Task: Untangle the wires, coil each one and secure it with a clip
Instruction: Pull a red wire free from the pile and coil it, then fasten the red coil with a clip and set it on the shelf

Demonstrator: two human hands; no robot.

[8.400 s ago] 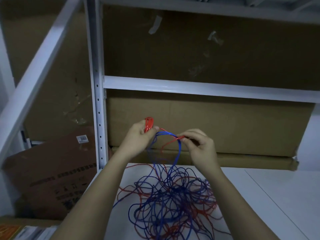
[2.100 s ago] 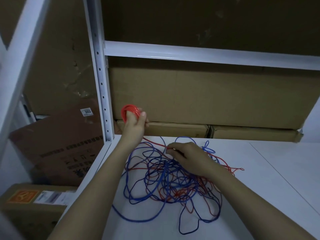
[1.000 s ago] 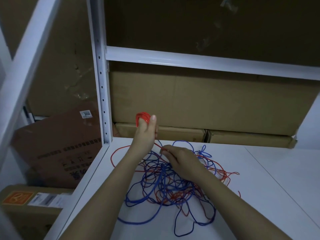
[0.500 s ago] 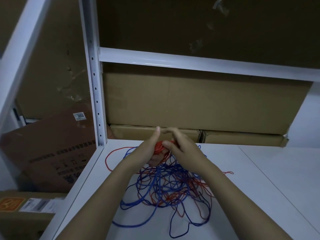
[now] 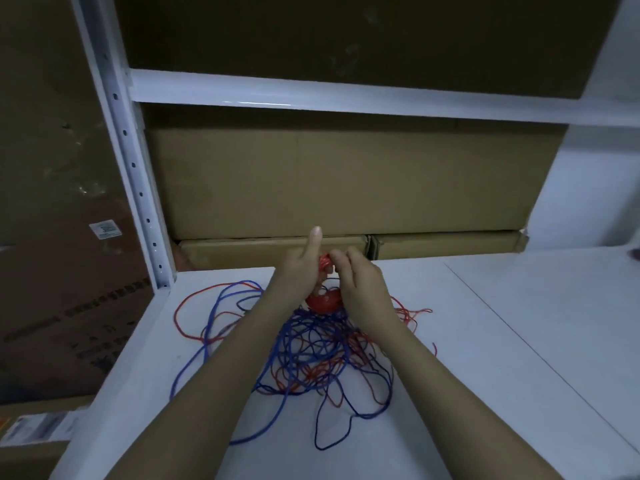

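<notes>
Winding red wire onto the small red coil (image 5: 323,301) looks like the step in hand, both hands raised over the tangle (image 5: 311,351) on the white tabletop (image 5: 519,341).

Grip state:
- Left hand (image 5: 299,275): fingers curled round the red coil, thumb sticking straight up. Coil sits in the gap between the hands, its lower edge showing below the knuckles.
- Right hand (image 5: 360,289): fingertips pinched together on red wire (image 5: 324,262) at the top of the coil, right against the left thumb. Can't tell how many strands it pinches.

How to do it well, my read:
- Keep the left-hand clamp firm so finished turns don't spring open.
- Feed with the right hand in short pulls; watch for blue wire (image 5: 221,327) riding up with the red. They cross many times in the heap.
- If red snags, stop and lift the blue loop off rather than yanking; a pull probably tightens the knot.
- Keep turns the same size so a clip can close on them later. No clip visible in this view.

Position relative to grip: the rest of the red wire lies directly below and nearer the person than the hands, mixed with blue; one loose red loop (image 5: 180,317) lies out to the left near the shelf post (image 5: 131,168), a frayed-looking red bit (image 5: 415,315) just right of the right wrist. Cardboard boxes (image 5: 311,188) behind.

Progress: early; most of the red and all the blue uncoiled.
</notes>
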